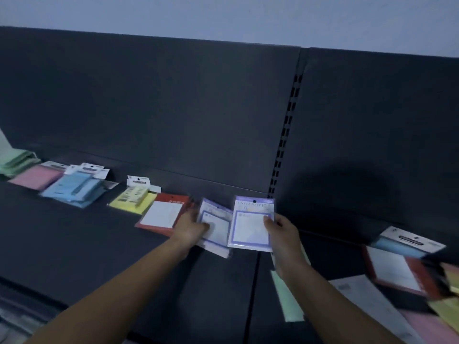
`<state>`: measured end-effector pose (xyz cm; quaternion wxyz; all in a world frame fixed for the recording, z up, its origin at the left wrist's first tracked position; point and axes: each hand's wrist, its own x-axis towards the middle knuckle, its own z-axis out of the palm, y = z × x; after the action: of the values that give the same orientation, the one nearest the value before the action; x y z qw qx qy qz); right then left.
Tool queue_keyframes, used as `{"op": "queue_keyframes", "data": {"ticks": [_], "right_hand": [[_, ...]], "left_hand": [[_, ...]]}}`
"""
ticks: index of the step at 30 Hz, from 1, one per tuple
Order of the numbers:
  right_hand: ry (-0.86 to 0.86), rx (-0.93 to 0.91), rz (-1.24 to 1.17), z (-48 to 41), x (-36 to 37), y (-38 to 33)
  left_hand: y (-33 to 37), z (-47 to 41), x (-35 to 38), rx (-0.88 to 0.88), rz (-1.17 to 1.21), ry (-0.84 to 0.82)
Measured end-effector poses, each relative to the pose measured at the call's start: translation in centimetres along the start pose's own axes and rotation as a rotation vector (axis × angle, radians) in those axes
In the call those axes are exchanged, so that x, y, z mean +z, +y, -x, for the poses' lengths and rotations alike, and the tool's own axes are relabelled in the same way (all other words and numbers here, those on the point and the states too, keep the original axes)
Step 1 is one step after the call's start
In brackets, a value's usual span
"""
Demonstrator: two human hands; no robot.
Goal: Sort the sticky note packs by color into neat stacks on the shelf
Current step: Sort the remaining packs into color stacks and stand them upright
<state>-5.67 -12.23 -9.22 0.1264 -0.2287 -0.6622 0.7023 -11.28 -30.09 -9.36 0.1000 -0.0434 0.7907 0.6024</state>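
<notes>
Purple-bordered pack (252,223) at frame centre, pinched at its right edge by right hand (285,234), thumb on top. Just left, second purple pack (214,228) atop a small stack, left hand (191,228) fingers closed on its left edge. Along the dark shelf (74,244) toward upper left: red pack (165,214), yellow stack (134,199), blue stack (74,188), pink stack (37,177), green stack (15,161). Unsorted packs (402,266) blurred at lower right.

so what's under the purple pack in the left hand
More packs of the same purple-bordered kind lie fanned under the top purple pack that the left hand presses; their edges stick out below. How many cannot be told, and the shelf beneath them is covered.
</notes>
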Motion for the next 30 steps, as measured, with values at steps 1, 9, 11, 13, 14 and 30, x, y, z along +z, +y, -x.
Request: {"op": "queue_keyframes", "data": {"ticks": [1,9,11,13,14,30], "right_hand": [[0.017,0.014,0.0,0.1,1.1,0.4],[0.225,-0.015,0.203,-0.3,6.9,4.8],[0.217,0.004,0.221,-2.4,7.4,8.0],[0.206,0.015,0.242,-3.9,8.0,10.3],[0.205,-0.001,0.25,-4.3,8.3,10.8],[-0.048,-0.283,0.42,4.4,1.1,1.0]], "left_hand": [[-0.2,-0.4,0.0,0.043,-0.04,-0.006],[-2.7,-2.1,0.8,0.163,-0.097,0.032],[-2.1,-1.3,0.6,0.152,-0.039,-0.02],[-2.1,-0.9,0.6,0.134,0.005,-0.09],[-2.0,-0.8,0.6,0.13,0.015,-0.107],[-0.3,2.0,5.3,0.697,-0.422,-0.137]]}}
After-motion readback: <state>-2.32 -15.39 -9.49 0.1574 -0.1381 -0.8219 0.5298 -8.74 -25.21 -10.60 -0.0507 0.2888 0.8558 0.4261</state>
